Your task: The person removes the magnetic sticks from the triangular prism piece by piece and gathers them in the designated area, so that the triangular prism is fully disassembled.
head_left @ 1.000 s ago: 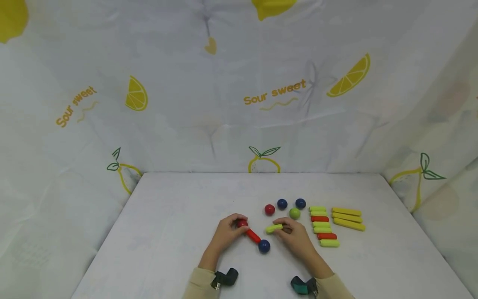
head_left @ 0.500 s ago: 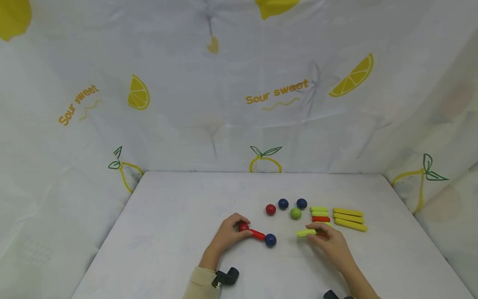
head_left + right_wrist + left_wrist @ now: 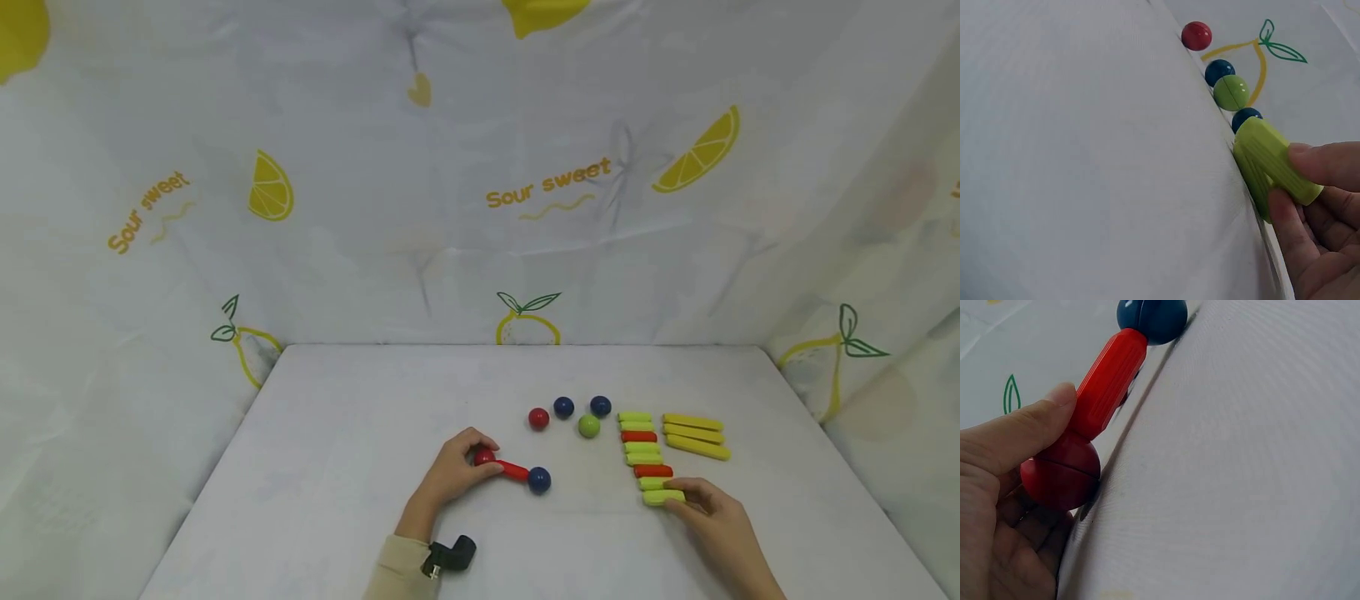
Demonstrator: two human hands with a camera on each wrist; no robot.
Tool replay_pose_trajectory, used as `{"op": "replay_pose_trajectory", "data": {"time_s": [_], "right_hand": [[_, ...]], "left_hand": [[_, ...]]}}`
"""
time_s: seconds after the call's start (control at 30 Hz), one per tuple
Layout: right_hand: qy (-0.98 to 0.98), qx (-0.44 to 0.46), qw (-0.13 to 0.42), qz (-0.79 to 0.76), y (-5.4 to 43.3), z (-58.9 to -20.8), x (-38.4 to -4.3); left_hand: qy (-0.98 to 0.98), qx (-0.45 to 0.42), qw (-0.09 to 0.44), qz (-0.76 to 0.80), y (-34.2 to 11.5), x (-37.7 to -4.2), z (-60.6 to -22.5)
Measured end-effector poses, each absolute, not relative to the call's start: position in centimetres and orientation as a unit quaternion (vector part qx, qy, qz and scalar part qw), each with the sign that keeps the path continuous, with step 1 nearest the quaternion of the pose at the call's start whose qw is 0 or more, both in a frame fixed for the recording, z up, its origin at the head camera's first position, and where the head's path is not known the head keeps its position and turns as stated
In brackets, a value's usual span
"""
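Observation:
My left hand (image 3: 447,475) holds a red ball (image 3: 1063,472) between thumb and fingers. A ribbed red rod (image 3: 1110,381) joins that ball to a blue ball (image 3: 538,480), forming a dumbbell shape that lies on the table. At the near end of a row of short rods, my right hand (image 3: 716,521) pinches a lime green rod (image 3: 1279,159) by its right end. Another lime green rod (image 3: 654,483) lies right beside it, partly covered by the held rod in the right wrist view.
The row continues away from me with lime rods and two red rods (image 3: 639,437). Longer yellow rods (image 3: 697,447) lie to its right. Left of the row stand a red ball (image 3: 538,419), two blue balls (image 3: 564,407) and a green ball (image 3: 588,426). A white lemon-print cloth (image 3: 375,250) hangs behind the table.
My right hand has carried the lime green rod rightward from beside the dumbbell to the row's near end. The dumbbell has turned, its blue end swinging away from me, while my left hand keeps hold.

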State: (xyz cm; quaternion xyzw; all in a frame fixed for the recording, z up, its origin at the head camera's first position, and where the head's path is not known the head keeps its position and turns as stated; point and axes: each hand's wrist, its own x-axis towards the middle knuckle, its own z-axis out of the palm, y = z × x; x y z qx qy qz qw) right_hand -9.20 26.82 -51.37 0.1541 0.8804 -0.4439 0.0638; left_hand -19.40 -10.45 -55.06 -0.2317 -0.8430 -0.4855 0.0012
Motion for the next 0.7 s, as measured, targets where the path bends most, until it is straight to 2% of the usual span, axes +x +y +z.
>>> {"op": "replay_pose_trajectory", "data": {"time_s": [0.2, 0.53, 0.7], "right_hand": [[0.884, 0.169, 0.049, -0.434, 26.7, -51.8, -9.3], [0.918, 0.159, -0.02, -0.364, 26.6, -52.5, -9.3], [0.92, 0.159, -0.027, -0.357, 26.4, -52.4, -9.3]], "left_hand": [[-0.845, -0.225, -0.005, -0.484, -10.5, -19.5, -55.2], [-0.843, -0.228, -0.014, -0.488, -10.5, -19.4, -55.1], [-0.843, -0.233, -0.016, -0.484, -10.5, -19.2, -54.8]]}}
